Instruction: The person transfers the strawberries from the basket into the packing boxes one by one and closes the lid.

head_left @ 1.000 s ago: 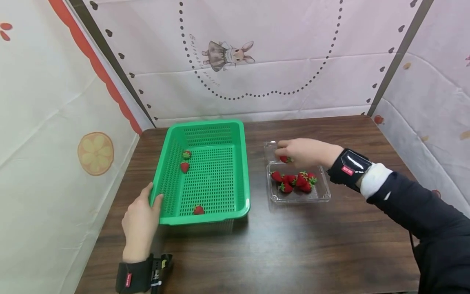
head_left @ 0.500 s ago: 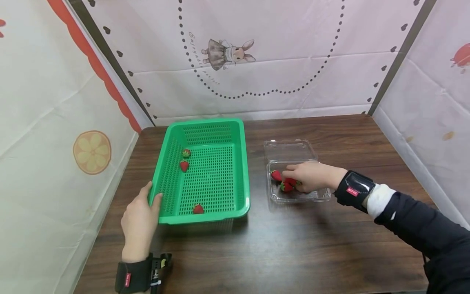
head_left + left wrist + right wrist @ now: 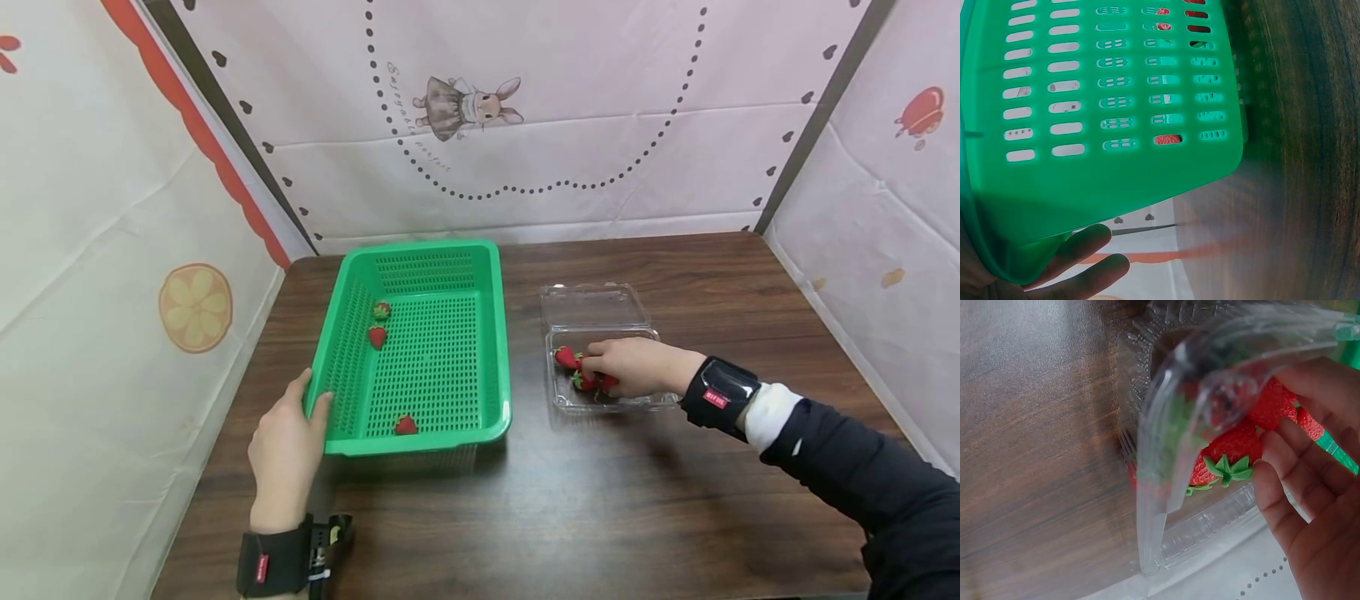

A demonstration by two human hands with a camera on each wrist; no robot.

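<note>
Strawberries point(image 3: 581, 371) sit in clear clamshell point(image 3: 600, 310) right of green basket point(image 3: 417, 350); right hand point(image 3: 630, 367) curls around some. Left hand point(image 3: 288, 450) grips basket's near-left corner, likely steadying it.

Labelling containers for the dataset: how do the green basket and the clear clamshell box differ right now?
The green basket is opaque, perforated and lidless; the clear clamshell box is see-through with its hinged lid lying open behind it. The basket is much larger. It holds three scattered strawberries; the box holds a packed cluster. The left hand grips the basket's near corner; the right hand reaches into the box. Both sit on the table.
</note>
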